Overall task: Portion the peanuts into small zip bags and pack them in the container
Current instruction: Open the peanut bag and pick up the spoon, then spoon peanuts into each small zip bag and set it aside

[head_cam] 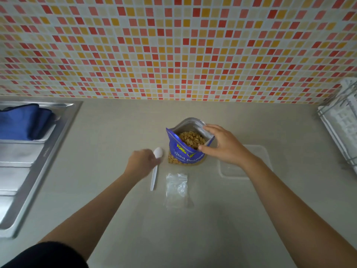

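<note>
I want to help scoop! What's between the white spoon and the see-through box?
In the head view, the small zip bag lies flat on the counter between the spoon and the container, nearer the spoon.

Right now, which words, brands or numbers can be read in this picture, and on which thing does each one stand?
"TONG" in yellow, then more yellow letters cut off by a fold: on the front of the blue peanut bag.
"Salted Peanuts" in pale letters: same bag, below the brand; the first letter is unclear.
One smaller line under that: too blurred to read.
Spoon, zip bag, clear container: no text visible.
</note>
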Demonstrator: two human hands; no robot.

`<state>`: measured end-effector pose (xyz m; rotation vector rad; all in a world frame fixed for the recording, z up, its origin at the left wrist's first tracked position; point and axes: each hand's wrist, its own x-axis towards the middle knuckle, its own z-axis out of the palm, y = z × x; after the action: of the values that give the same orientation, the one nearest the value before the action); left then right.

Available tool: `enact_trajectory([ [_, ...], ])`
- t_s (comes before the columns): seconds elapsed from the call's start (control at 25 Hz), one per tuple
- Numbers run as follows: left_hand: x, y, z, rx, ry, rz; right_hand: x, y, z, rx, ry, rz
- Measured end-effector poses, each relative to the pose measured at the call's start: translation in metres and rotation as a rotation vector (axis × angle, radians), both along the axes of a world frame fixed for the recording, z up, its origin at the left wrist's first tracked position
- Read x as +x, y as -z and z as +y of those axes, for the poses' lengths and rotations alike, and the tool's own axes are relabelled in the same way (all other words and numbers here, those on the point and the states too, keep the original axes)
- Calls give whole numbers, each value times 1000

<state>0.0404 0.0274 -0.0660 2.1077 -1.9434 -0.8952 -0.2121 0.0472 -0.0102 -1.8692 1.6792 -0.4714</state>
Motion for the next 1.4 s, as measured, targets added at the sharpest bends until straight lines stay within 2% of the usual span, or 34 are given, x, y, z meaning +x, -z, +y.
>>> enact_trajectory([
  [0.12, 1, 31, 27, 85, 92, -183, -1, 1, 0, -16, -8, 10],
  [0.36, -4, 41, 30, 134, 6, -156, -2, 3, 4, -5, 17, -11],
  [0.44, -3, 33, 28, 103, -78, -56, -1, 4, 5, -1, 22, -17],
  [0.56, 0, 0, 13, -135, -217, 136, -3, 4, 6, -12, 30, -25],
  [0.72, -2, -69, -9, -436, -225, 546, -2, 6, 7, -23, 45, -81],
  [0.84, -8, -95, -14, -438, -127, 720, -2, 7, 7, -2, 82, -198],
  [0.96, -24, -100, -15, -428, -124, 806, -3, 8, 5, 7, 101, -292],
  [1.24, -31, -94, -26, -380, -85, 803, -3, 9, 3, -10, 105, -324],
  [1.28, -33, -93, -26, -412, -69, 753, -3, 11, 3, -11, 107, -321],
  [1.4, -45, -88, -23, -540, 134, 409, -3, 13, 3, -15, 108, -326],
])
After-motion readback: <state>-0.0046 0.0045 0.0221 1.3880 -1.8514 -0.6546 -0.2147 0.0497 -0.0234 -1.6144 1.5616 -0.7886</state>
